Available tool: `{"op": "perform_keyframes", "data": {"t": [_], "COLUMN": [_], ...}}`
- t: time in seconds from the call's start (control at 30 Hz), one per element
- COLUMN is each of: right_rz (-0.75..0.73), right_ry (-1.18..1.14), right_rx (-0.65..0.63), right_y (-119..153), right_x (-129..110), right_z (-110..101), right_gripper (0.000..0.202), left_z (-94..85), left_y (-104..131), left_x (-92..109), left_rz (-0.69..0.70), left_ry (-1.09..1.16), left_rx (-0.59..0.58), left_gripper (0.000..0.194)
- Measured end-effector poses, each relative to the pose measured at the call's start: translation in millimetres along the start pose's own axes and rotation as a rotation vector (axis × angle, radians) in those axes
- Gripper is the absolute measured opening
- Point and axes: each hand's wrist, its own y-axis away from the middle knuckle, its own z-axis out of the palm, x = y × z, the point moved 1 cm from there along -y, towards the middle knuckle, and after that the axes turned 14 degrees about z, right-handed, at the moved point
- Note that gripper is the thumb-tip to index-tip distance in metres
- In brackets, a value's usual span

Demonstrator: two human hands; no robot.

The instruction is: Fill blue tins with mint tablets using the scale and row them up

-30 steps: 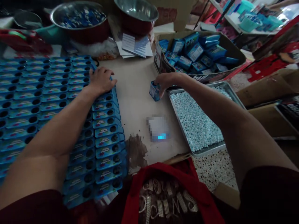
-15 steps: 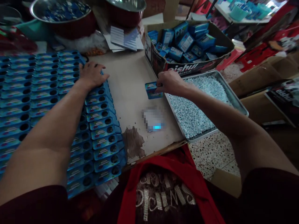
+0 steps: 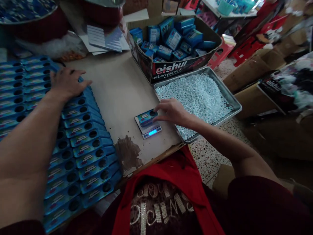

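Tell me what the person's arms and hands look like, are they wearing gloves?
No gloves. The left hand and right hand are bare, with bare forearms. Dark maroon sleeves end above the elbows. No rings or watch show.

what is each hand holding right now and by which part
Right hand fingertips touch the right end of a small blue box lying on the pocket scale; no closed grip. Left hand rests flat on rows of blue boxes.

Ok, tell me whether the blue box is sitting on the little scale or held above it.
Touching. In the head view the blue box lies flat on the scale platform with no gap, the right hand's fingers at its end.
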Motion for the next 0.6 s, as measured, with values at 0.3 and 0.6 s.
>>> {"op": "perform_keyframes", "data": {"t": [0.3,0.6], "right_rz": [-0.063,0.014], "right_ry": [0.392,0.404], "right_rx": [-0.114,-0.136], "right_y": [22,28], "right_x": [119,145], "right_z": [15,9], "right_gripper": [0.054,0.021], "left_z": [-11.3,-44.7], "left_y": [7,19], "left_x": [8,66], "left_rz": [-0.043,-0.01], "left_ry": [0.01,0.079], "left_rx": [0.116,0.03], "left_gripper": [0.144,0.114]}}
